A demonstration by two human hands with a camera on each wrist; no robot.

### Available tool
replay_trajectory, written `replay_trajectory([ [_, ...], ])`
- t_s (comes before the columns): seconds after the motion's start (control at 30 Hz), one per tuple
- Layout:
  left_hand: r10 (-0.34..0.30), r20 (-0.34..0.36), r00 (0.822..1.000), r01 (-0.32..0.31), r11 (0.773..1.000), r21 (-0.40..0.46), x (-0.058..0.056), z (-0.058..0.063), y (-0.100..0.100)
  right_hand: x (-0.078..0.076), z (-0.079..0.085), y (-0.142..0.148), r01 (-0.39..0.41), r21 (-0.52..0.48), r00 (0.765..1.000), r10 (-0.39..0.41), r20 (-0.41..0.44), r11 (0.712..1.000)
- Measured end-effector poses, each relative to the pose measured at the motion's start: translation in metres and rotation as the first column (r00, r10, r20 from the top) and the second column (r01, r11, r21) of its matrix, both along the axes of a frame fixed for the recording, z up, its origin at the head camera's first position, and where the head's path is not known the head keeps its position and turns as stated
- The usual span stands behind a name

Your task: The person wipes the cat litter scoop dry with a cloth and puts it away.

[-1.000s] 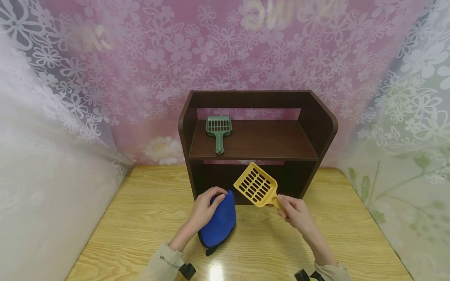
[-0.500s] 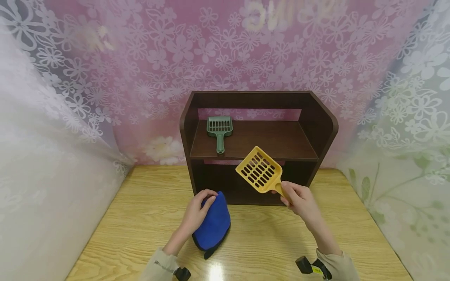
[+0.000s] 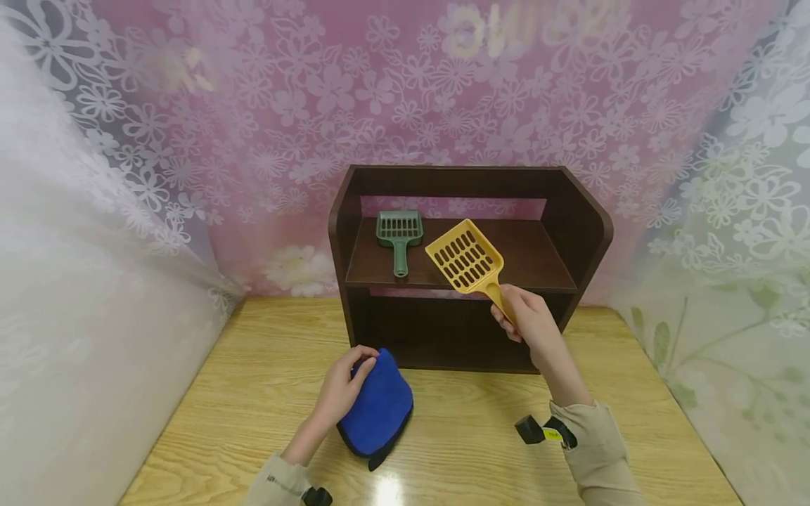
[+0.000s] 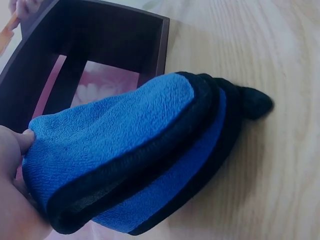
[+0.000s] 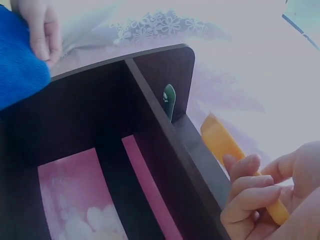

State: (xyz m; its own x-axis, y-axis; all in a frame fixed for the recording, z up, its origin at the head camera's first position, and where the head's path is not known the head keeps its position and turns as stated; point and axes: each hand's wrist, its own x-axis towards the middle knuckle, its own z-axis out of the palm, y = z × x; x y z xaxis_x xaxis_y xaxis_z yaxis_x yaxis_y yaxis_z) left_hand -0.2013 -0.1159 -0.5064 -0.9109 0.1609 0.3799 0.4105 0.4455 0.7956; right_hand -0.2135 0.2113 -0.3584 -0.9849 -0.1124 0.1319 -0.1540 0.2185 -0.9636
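Note:
My right hand (image 3: 524,316) grips the handle of a yellow slotted litter scoop (image 3: 465,256), its head tilted up to the left in front of the upper shelf. In the right wrist view the fingers curl round the scoop's handle (image 5: 278,212). A folded blue cloth (image 3: 378,407) with black edging hangs from my left hand (image 3: 342,383), pinched at its upper end between thumb and fingers. The left wrist view shows the cloth's folds (image 4: 115,130) and a dark tab at its far end. A green litter scoop (image 3: 399,235) lies on the left of the upper shelf, handle toward me.
A dark brown two-tier shelf (image 3: 468,170) stands at the back of the wooden table (image 3: 266,365). Its lower compartment (image 3: 455,330) faces me. Floral curtains (image 3: 405,98) enclose the back and both sides.
My right hand has raised the yellow scoop from in front of the lower compartment to the upper shelf's height. My left hand has shifted left and slightly toward me with the blue cloth.

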Motion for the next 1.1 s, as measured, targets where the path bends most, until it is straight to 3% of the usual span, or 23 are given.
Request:
replay_trajectory([
  [0.27, 0.026, 0.011, 1.000, -0.026, 1.000, -0.017, 0.003, -0.011, -0.012, -0.020, 0.020, -0.007, -0.059, -0.001, 0.998, 0.059, 0.022, 0.998],
  [0.63, 0.055, 0.036, 0.998, -0.054, 0.998, -0.043, 0.006, -0.022, -0.025, -0.046, 0.029, -0.006, -0.127, -0.019, 0.989, 0.128, 0.071, 0.992],
  [1.1, 0.055, 0.044, 0.998, -0.052, 0.997, -0.054, 0.008, -0.020, -0.026, -0.076, 0.045, -0.003, -0.156, 0.125, 0.981, 0.138, 0.139, 0.980],
])
